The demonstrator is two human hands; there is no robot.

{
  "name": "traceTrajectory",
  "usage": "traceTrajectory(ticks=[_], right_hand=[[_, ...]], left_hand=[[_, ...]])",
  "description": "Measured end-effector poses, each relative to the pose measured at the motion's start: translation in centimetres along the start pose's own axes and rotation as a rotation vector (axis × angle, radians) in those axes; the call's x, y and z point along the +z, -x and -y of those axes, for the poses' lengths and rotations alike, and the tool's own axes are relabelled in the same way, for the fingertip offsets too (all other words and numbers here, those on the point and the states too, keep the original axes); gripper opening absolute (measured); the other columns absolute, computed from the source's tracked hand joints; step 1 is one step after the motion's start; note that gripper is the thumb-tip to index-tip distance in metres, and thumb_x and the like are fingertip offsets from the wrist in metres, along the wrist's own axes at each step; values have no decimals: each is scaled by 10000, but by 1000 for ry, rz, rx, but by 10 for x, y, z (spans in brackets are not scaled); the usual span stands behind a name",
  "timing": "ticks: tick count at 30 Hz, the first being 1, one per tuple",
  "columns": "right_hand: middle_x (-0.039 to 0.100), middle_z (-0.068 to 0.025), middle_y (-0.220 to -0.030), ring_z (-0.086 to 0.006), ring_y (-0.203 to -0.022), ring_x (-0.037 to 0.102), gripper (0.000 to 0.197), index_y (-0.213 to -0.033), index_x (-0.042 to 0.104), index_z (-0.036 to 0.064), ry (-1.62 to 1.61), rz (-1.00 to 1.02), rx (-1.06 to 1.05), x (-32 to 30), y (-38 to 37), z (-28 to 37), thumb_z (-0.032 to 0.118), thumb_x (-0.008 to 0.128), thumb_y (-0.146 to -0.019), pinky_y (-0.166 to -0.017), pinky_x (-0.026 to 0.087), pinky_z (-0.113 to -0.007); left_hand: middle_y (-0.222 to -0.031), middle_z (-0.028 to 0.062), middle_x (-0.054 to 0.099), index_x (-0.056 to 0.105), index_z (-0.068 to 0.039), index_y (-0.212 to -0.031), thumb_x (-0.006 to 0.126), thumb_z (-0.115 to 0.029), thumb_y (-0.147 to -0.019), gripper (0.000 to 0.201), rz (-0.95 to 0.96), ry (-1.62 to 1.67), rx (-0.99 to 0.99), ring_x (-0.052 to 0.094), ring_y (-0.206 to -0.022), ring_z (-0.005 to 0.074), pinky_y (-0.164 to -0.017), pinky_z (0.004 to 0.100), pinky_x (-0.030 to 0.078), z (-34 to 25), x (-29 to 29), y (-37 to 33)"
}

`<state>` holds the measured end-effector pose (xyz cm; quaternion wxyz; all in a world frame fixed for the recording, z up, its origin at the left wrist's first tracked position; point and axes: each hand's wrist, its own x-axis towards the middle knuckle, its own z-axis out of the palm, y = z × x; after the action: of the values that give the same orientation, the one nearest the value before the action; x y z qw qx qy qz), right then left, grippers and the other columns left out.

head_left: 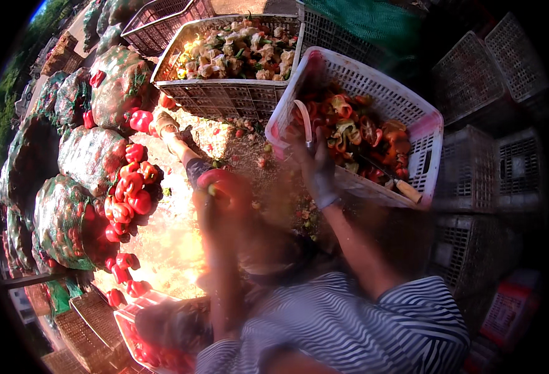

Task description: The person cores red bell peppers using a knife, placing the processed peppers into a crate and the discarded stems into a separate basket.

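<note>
Left hand (215, 199), blurred by motion, is closed round a red bell pepper (224, 186), held up in front of us above the dirt ground (237, 146). Right hand (317, 169), gloved, grips what looks like a curved knife (304, 121); the view is smeared, so we can't be sure of the tool's kind. Its blade points up against the near rim of a white plastic crate (430, 124). That crate sits tilted and holds cut pepper pieces (355, 128), red, orange and green. A wooden-handled tool (405, 190) lies across the crate's lower right edge.

Behind it we see a grey crate (224, 93) full of pale cores and trimmings (237, 47). To the left, green mesh sacks (90, 156) of peppers are stacked, with loose whole red peppers (128, 193) spilling in front of them. A sandalled foot (165, 124) rests on the ground near the grey crate. We wear a striped shirt (362, 330). Dark empty crates (493, 68) are stacked on the right. Scraps (302, 215) litter the ground under the right wrist.
</note>
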<state>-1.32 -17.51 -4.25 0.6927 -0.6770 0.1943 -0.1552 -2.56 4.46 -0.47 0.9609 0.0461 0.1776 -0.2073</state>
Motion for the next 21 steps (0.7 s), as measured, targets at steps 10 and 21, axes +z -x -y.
traceTrajectory(ticks=[10, 21], right_hand=[[518, -4, -683, -117, -560, 459, 394, -1139, 613, 75, 175, 186, 57, 8, 74, -2, 335, 702, -857, -564, 425, -274], [652, -148, -1028, -299, -973, 664, 677, -1281, 533, 77, 433, 575, -262, 78, 70, 64, 516, 724, -802, -813, 526, -391]], left_hand=[[-1064, 53, 548, 591, -74, -1041, 621, -90, -779, 264, 3, 701, -155, 559, -984, 173, -894, 284, 468, 0, 25, 13], [-1158, 127, 587, 471, -20, -1283, 531, -232, -919, 425, -165, -816, 650, 605, -1041, 215, -898, 339, 512, -2, 1, 35]])
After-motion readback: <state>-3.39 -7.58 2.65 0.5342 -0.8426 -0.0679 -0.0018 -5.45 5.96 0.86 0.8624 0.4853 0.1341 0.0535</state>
